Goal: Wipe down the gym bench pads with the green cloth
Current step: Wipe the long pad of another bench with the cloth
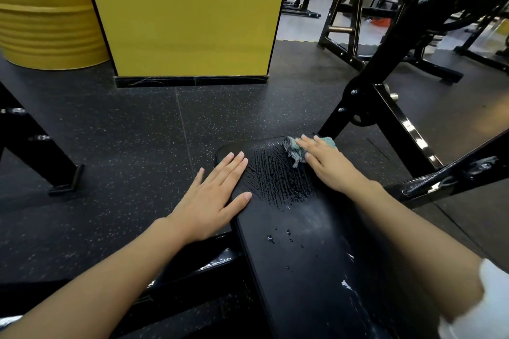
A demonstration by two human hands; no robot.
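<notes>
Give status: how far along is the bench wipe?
Done: wet streaks cover the far end of the pad. In hand: right hand presses the green cloth at the far corner, left hand flat on its edge. Left: the near stretch, with loose droplets.

Black bench pad streaked with wet, teal-green cloth, black speckled floor, yellow pillar

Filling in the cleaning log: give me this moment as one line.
phase: wipe | right hand: presses cloth on pad far end | left hand: flat on pad edge | pad: wet streaks
</notes>
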